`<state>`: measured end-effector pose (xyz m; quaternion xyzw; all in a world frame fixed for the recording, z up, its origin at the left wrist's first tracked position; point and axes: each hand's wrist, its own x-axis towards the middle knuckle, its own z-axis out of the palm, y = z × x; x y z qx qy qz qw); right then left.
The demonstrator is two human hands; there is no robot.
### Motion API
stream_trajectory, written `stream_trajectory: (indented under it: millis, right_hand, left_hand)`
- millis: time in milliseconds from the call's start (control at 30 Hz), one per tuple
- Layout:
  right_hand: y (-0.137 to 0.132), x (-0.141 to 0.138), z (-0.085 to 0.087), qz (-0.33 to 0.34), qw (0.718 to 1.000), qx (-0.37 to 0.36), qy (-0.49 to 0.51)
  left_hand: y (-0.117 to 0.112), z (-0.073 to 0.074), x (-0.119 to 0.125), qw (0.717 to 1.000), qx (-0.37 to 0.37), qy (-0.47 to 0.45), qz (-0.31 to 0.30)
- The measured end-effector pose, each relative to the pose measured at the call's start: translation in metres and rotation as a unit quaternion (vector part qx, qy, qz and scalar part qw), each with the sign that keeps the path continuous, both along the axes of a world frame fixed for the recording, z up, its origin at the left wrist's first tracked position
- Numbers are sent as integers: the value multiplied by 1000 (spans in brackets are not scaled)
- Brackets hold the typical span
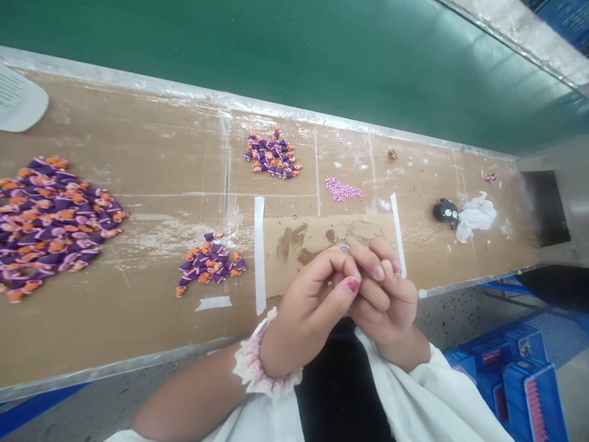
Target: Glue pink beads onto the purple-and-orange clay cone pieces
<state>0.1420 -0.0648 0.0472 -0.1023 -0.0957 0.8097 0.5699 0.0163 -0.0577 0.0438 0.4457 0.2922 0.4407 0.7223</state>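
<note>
My left hand (310,310), with a frilly scrunchie (269,362) round its wrist, is closed in a pinch. Right against it, my right hand (386,298) has its fingers curled in, and the fingertips of both meet. Whatever they hold, if anything, is hidden between the fingers. Behind the hands lies a cardboard sheet (285,270) with dark wet smears, edged by white tape strips (260,258). Just beyond it is a small heap of pink and white bits (341,189). Left of the sheet sits a small pile of purple, orange and pink pieces (211,261).
A large pile of the same purple pieces (55,221) covers the table's left, and another cluster (272,153) lies farther back. To the right are a black round object with eyes (445,212) and crumpled white tissue (476,216). Blue crates (529,380) stand on the floor at right.
</note>
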Motion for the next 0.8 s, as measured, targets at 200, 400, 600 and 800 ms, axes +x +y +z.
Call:
stream_trajectory:
  millis: [200,400,600,800]
  right_hand:
    - [0,-2,-1,4,1000,-1,9]
    - [1,-3,-2,7,1000,-10,2]
    - [4,-5,-2,17,1000,-20,5]
    - [6,-6,-3,28,999,-34,20]
  left_hand:
    - [1,0,-4,997,-65,-49,-17]
    - [3,-1,-4,998,-58,-38,-2]
    - [12,-10,-15,996,-25,50,73]
    - [32,-18,-33,974,-9,101,204]
